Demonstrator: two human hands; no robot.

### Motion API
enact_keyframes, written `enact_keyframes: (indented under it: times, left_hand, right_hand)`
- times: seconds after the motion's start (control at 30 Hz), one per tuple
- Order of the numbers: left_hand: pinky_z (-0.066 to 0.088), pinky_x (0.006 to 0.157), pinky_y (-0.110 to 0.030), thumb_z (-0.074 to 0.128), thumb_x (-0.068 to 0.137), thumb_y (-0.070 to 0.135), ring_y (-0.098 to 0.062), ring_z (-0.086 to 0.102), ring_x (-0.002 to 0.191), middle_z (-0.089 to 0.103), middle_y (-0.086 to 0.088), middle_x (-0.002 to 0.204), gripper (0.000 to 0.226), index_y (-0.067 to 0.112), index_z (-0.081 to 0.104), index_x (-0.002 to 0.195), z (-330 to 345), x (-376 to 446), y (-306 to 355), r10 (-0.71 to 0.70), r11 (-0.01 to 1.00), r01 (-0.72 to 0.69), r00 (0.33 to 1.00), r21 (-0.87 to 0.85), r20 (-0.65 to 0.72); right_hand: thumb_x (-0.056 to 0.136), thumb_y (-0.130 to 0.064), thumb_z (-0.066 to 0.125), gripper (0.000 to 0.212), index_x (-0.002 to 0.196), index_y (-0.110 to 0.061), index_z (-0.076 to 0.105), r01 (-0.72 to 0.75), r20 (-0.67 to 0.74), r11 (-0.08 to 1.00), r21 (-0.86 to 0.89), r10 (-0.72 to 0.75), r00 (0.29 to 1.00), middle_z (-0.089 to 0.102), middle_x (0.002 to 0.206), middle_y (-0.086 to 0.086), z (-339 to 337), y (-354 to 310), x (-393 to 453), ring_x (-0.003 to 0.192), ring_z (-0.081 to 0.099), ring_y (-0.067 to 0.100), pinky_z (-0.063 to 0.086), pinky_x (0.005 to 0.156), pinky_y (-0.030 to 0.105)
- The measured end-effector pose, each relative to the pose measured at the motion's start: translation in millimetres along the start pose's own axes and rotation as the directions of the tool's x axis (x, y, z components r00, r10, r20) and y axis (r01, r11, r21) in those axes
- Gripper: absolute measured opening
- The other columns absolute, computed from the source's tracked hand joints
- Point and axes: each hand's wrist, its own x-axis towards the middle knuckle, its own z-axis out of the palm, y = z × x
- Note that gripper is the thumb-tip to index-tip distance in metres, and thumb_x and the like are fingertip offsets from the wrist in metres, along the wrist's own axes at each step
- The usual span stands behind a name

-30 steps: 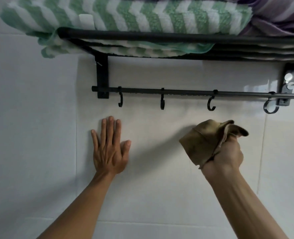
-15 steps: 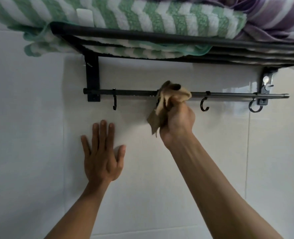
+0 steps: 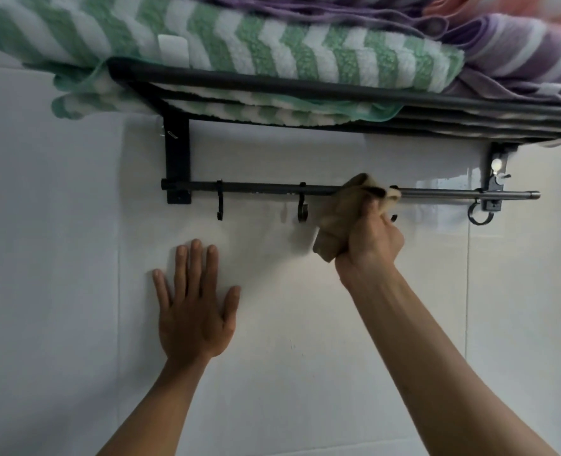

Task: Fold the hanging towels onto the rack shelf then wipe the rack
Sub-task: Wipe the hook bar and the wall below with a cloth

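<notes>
White tiled wall (image 3: 58, 258) (thin grout lines)

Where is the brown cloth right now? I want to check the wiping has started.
The brown cloth is bunched in the right hand, pressed on the lower rail right of centre, between two hooks.

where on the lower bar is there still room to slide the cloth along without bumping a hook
Longest bare stretch: bar between the first hook and second hook, and right of the right hand up to the ring hook. Crowded where the cloth sits, a hook close on either side.
</notes>
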Motion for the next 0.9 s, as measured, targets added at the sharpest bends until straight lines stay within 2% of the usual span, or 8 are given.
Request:
enact_keyframes:
  times: [0.07,0.23,0.37,0.47,0.6,0.73,0.83,0.9]
  left_hand:
    - [0.005,0.121,-0.060,0.036,0.096,0.052,-0.027,0.001,0.155,0.004,-0.009,0.168,0.076,0.016,0.014,0.160,0,0,1,-0.006,1.000,0.007,1.000,-0.008,0.013]
    - [0.004,0.122,-0.060,0.034,0.096,0.053,-0.028,0.003,0.155,0.005,-0.009,0.168,0.076,0.017,0.013,0.160,-1,1,1,0.001,1.000,-0.001,1.000,-0.015,0.001]
    - [0.005,0.121,-0.060,0.031,0.097,0.054,-0.027,0.002,0.155,0.005,-0.009,0.168,0.075,0.016,0.015,0.160,1,1,0,-0.004,1.000,0.004,1.000,-0.015,0.002]
    - [0.005,0.122,-0.060,0.028,0.097,0.055,-0.028,0.003,0.155,0.005,-0.009,0.168,0.075,0.016,0.014,0.160,1,1,0,0.000,1.000,0.000,1.000,-0.015,0.007]
    - [0.005,0.121,-0.061,0.029,0.097,0.054,-0.028,0.002,0.155,0.004,-0.009,0.168,0.075,0.016,0.013,0.160,0,1,-1,-0.003,1.000,0.004,1.000,-0.016,0.015]
    - [0.006,0.121,-0.061,0.031,0.097,0.054,-0.028,0.001,0.155,0.002,-0.009,0.168,0.076,0.017,0.011,0.160,0,1,0,-0.001,1.000,0.001,1.000,-0.015,0.014]
    - [0.005,0.121,-0.061,0.030,0.097,0.054,-0.028,0.001,0.155,0.003,-0.009,0.168,0.076,0.017,0.011,0.160,1,1,1,0.001,1.000,-0.001,1.000,-0.024,0.008]
    - [0.006,0.121,-0.061,0.031,0.096,0.054,-0.028,0.002,0.155,0.004,-0.009,0.168,0.076,0.015,0.013,0.160,2,0,2,0.000,1.000,0.000,1.000,-0.018,-0.003]
  right_hand:
    - [0.098,-0.019,0.064,0.020,0.081,-0.009,0.068,-0.054,0.054,0.998,-0.016,0.055,0.997,0.070,0.073,0.006,9,10,-11,0.061,0.067,0.025,0.058,0.062,0.042]
    - [0.090,-0.008,0.070,0.009,0.081,-0.009,0.069,-0.136,0.185,0.990,-0.048,0.143,0.972,0.070,0.081,0.005,13,18,-24,0.077,0.067,0.020,0.058,0.085,0.039]
    - [0.097,-0.029,0.065,0.024,0.088,-0.007,0.067,-0.061,0.052,0.996,0.064,0.057,0.997,0.071,0.083,0.004,5,0,-1,0.066,0.067,0.021,0.059,0.058,0.036]
    - [0.099,-0.045,0.057,0.036,0.090,-0.010,0.063,-0.016,0.024,0.991,0.133,0.013,1.000,0.068,0.088,0.003,4,-9,10,0.063,0.065,0.020,0.053,0.049,0.032]
    - [0.100,-0.024,0.061,0.022,0.080,-0.013,0.061,-0.025,0.053,0.997,0.070,0.021,0.998,0.065,0.060,-0.007,11,-3,-3,0.048,0.064,0.011,0.051,0.047,0.024]
    - [0.097,-0.019,0.066,0.016,0.083,-0.012,0.068,-0.069,0.139,0.995,-0.069,0.078,0.987,0.072,0.085,0.004,12,8,-15,0.083,0.070,0.020,0.061,0.084,0.037]
    - [0.097,-0.020,0.064,0.015,0.090,-0.009,0.070,-0.057,0.115,0.996,-0.061,0.064,0.991,0.074,0.091,0.007,7,0,-11,0.084,0.071,0.023,0.061,0.085,0.041]
    - [0.096,-0.025,0.063,0.025,0.105,-0.004,0.071,-0.037,0.050,0.999,-0.007,0.037,0.998,0.076,0.103,0.011,3,-6,0,0.089,0.073,0.027,0.063,0.077,0.046]
